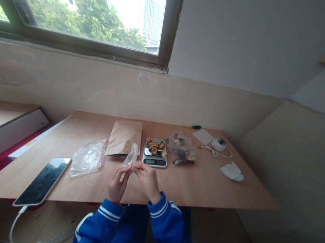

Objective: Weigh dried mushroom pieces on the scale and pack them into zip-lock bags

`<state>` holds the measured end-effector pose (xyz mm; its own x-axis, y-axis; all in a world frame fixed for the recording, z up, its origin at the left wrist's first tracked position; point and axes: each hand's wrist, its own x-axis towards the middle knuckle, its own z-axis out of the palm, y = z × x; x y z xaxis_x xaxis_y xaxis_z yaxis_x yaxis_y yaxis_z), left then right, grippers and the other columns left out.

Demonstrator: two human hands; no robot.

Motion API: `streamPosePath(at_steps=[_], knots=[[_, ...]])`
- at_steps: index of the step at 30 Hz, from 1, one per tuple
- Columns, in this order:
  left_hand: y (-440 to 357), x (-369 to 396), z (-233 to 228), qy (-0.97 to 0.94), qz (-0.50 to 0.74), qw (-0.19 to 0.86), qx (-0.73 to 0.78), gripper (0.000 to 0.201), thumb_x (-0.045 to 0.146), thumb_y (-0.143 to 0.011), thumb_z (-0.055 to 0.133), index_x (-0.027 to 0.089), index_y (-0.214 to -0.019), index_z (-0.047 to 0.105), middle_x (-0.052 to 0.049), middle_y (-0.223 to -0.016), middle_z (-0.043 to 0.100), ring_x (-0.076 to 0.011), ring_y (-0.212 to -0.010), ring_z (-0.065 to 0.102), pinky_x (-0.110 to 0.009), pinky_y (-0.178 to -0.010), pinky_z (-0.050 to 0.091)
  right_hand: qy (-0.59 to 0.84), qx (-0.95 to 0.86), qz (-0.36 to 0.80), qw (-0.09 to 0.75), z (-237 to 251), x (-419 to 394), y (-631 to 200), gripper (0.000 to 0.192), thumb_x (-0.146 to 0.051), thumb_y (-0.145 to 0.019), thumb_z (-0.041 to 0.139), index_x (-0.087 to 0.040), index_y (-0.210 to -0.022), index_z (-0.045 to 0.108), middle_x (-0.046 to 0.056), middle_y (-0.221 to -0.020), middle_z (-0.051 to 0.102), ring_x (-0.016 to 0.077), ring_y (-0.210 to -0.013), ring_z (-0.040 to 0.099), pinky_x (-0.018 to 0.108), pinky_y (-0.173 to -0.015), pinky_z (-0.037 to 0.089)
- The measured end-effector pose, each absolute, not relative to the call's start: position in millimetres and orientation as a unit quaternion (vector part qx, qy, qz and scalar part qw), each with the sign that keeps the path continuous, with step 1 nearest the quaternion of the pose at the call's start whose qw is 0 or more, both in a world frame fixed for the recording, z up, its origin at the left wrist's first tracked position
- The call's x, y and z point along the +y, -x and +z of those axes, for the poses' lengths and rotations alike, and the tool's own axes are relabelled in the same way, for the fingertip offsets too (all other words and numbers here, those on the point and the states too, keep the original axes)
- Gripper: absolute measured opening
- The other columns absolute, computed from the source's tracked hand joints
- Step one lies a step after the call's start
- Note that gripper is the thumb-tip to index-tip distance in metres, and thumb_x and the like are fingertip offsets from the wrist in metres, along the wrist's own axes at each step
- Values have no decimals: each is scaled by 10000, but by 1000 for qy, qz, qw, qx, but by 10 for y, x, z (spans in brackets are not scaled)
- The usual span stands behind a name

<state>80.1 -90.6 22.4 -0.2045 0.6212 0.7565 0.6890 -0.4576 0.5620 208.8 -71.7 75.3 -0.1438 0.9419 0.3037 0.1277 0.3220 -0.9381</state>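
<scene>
My left hand (117, 186) and my right hand (147, 180) meet above the table's near edge. Together they pinch a small clear plastic bag (131, 155) that stands up from my fingertips. Just beyond it sits a small digital scale (154, 160) with brown dried pieces (154, 146) piled on its platform. A brown paper pouch (125, 137) lies flat to the left of the scale. To the right of the scale stand filled clear bags (181, 151) holding similar brown pieces.
A stack of empty clear bags (87, 158) and a phone (42, 181) on a white cable lie at the left of the wooden table (202, 183). A white round device (219, 143), paper slip (203, 136), green pen (196, 127) and crumpled tissue (232, 171) lie at the right.
</scene>
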Motion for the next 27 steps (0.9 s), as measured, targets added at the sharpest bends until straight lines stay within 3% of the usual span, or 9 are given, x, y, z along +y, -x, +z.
streamPosePath(at_steps=[6, 11, 14, 19, 23, 27], knots=[[-876, -914, 278, 660, -554, -18, -507, 113, 259, -859, 532, 219, -819, 629, -10, -741, 655, -144, -727, 629, -265, -683, 505, 445, -617, 424, 491, 681, -663, -2257, 136, -313, -789, 623, -204, -726, 674, 9, -702, 690, 180, -701, 638, 285, -696, 483], [-763, -853, 303, 541, -608, 46, -579, 91, 268, -821, 592, 188, -778, 587, -4, -733, 626, -140, -701, 594, -272, -696, 474, 515, -576, 382, 507, 545, -454, -2584, 256, -418, -808, 573, -181, -725, 619, 13, -625, 637, 175, -617, 607, 279, -621, 466], [-675, -811, 402, 542, -604, 40, -583, 122, 295, -816, 595, 187, -768, 565, -11, -753, 602, -158, -753, 582, -302, -735, 460, 503, -608, 365, 494, 453, -238, -2822, 324, -476, -831, 524, -172, -833, 636, 59, -790, 674, 196, -754, 624, 304, -698, 480], [-777, -748, 617, 536, -595, 15, -599, 194, 363, -848, 526, 195, -751, 522, -76, -1019, 609, -224, -1033, 543, -421, -930, 396, 557, -705, 136, 418, 282, 111, -3045, 378, -343, -786, 594, -186, -1130, 576, 129, -1149, 581, 267, -1069, 513, 419, -898, 409], [-931, -704, 635, 528, -595, -64, -602, 186, 368, -871, 478, 201, -794, 504, -102, -1145, 608, -234, -1186, 496, -405, -970, 385, 587, -751, 79, 293, 161, 222, -3072, 405, -169, -744, 596, -185, -1148, 577, 115, -1129, 604, 284, -1044, 494, 425, -883, 391], [-1016, -695, 564, 511, -578, -149, -619, 194, 399, -871, 464, 216, -812, 492, -97, -1217, 600, -240, -1199, 508, -378, -936, 420, 617, -726, 69, 296, 156, 208, -3082, 336, -138, -759, 541, -185, -1085, 606, 102, -1051, 639, 282, -979, 518, 415, -840, 399]])
